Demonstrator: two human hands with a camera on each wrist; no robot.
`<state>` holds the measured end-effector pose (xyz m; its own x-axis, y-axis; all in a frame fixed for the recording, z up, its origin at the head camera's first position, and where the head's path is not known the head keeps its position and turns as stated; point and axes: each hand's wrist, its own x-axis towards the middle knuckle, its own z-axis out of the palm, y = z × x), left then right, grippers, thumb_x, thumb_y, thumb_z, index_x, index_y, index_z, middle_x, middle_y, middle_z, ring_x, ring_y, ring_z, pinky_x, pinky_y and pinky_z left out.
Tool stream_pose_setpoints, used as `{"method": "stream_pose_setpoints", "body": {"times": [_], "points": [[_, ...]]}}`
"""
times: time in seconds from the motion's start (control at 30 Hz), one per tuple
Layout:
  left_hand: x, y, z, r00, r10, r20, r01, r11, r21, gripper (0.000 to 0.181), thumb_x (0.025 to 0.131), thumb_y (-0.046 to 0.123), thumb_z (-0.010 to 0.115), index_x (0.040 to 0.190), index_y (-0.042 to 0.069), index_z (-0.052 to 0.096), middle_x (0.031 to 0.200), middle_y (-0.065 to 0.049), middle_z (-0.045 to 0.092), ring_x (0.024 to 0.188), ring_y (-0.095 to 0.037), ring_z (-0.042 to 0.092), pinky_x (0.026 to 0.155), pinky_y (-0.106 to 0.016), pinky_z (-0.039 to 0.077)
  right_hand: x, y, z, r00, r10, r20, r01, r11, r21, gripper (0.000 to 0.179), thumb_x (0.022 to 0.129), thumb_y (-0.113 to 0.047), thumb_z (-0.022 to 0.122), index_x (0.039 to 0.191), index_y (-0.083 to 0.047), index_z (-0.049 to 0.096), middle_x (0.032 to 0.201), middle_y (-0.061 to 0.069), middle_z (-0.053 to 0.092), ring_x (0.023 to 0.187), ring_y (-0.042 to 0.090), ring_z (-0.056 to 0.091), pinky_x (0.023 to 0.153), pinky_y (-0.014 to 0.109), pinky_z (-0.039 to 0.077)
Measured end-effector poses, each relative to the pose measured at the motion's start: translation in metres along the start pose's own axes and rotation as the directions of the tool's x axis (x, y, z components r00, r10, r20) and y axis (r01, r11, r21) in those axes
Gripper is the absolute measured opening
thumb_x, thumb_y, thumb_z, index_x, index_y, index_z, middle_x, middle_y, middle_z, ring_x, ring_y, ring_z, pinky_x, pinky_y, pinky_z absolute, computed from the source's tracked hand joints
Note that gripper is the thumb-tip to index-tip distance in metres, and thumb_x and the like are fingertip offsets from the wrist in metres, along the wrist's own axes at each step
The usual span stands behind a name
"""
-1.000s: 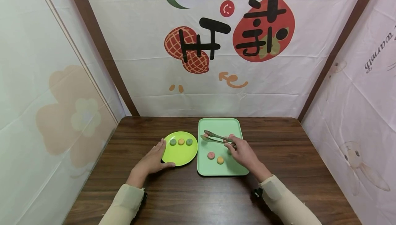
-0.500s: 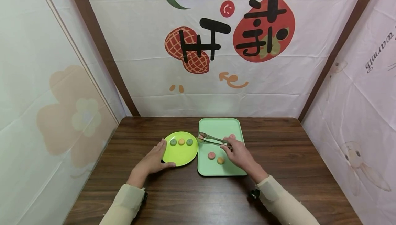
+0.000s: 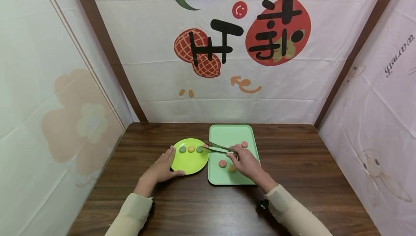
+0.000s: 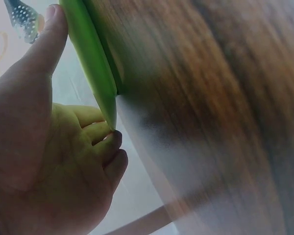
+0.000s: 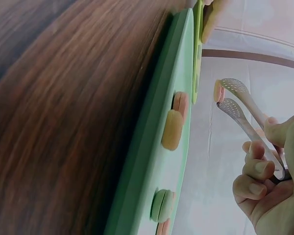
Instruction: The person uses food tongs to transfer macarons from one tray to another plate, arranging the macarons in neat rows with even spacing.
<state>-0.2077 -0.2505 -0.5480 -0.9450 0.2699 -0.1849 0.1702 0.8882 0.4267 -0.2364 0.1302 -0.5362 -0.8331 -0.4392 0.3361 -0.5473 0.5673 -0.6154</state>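
Observation:
My right hand (image 3: 245, 162) grips a pair of metal tongs (image 3: 219, 146) with perforated tips. Between the tips sits a macaron (image 5: 219, 91), pink on one side and yellowish on the other, raised over the right edge of the lime-green plate (image 3: 188, 164). On that plate lie a green macaron (image 3: 183, 149), a yellow macaron (image 3: 191, 149) and another green macaron (image 3: 199, 149) in a row. My left hand (image 3: 159, 167) rests against the plate's left rim, fingers extended along the side and thumb at the front rim.
A mint-green tray (image 3: 230, 133) stands right of the plate, close beside it. It bears a pink macaron (image 3: 222, 163), a yellow macaron (image 3: 232, 169), another pink macaron (image 3: 244, 144) and a green macaron (image 5: 162, 205), partly hidden by my right hand in the head view. Fabric walls enclose the wooden table (image 3: 182, 207).
My right hand has moved left with the tongs, carrying the pinched macaron from over the tray to over the plate's right edge. The left hand and plate have stayed put.

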Motion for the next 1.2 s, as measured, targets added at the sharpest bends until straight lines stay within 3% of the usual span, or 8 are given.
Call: {"method": "stream_pose_setpoints", "body": {"times": [0.17, 0.53, 0.77, 1.2], "points": [[0.001, 0.0, -0.001, 1.0, -0.003, 0.006, 0.003, 1.0, 0.004, 0.124, 0.094, 0.066, 0.074, 0.169, -0.008, 0.008, 0.177, -0.027, 0.005, 0.164, -0.044, 0.012, 0.132, -0.059, 0.019, 0.004, -0.004, 0.004, 1.0, 0.016, 0.019, -0.016, 1.0, 0.014, 0.033, 0.107, -0.023, 0.071, 0.13, 0.001, 0.071, 0.09, -0.002, 0.069, 0.069, 0.003, 0.058, 0.062, 0.027, 0.054], [0.001, 0.001, -0.001, 1.0, 0.001, 0.012, -0.001, 1.0, 0.012, 0.122, 0.095, 0.064, 0.074, 0.169, -0.008, 0.008, 0.177, -0.028, 0.005, 0.164, -0.043, 0.012, 0.132, -0.059, 0.019, 0.011, -0.01, 0.016, 0.999, -0.028, 0.039, 0.025, 0.998, 0.058, 0.023, 0.108, -0.021, 0.069, 0.121, -0.002, 0.073, 0.092, 0.003, 0.074, 0.071, 0.004, 0.061, 0.061, 0.027, 0.054], [0.002, 0.0, 0.0, 1.0, 0.005, 0.006, -0.005, 1.0, 0.01, 0.124, 0.094, 0.066, 0.074, 0.169, -0.008, 0.008, 0.177, -0.027, 0.006, 0.164, -0.043, 0.011, 0.132, -0.059, 0.018, 0.014, -0.013, 0.023, 0.999, -0.03, 0.04, 0.028, 0.998, 0.053, 0.019, 0.108, -0.023, 0.069, 0.117, -0.006, 0.074, 0.087, -0.001, 0.073, 0.068, 0.003, 0.059, 0.058, 0.025, 0.051], [0.005, -0.002, 0.002, 1.0, -0.001, 0.01, 0.0, 1.0, 0.012, 0.125, 0.093, 0.068, 0.073, 0.169, -0.007, 0.007, 0.178, -0.027, 0.005, 0.164, -0.044, 0.012, 0.131, -0.06, 0.019, 0.021, -0.022, 0.04, 0.995, -0.051, 0.084, 0.048, 0.998, 0.038, 0.028, 0.109, -0.025, 0.068, 0.123, -0.001, 0.073, 0.092, -0.003, 0.071, 0.068, 0.004, 0.056, 0.06, 0.026, 0.05]]}}
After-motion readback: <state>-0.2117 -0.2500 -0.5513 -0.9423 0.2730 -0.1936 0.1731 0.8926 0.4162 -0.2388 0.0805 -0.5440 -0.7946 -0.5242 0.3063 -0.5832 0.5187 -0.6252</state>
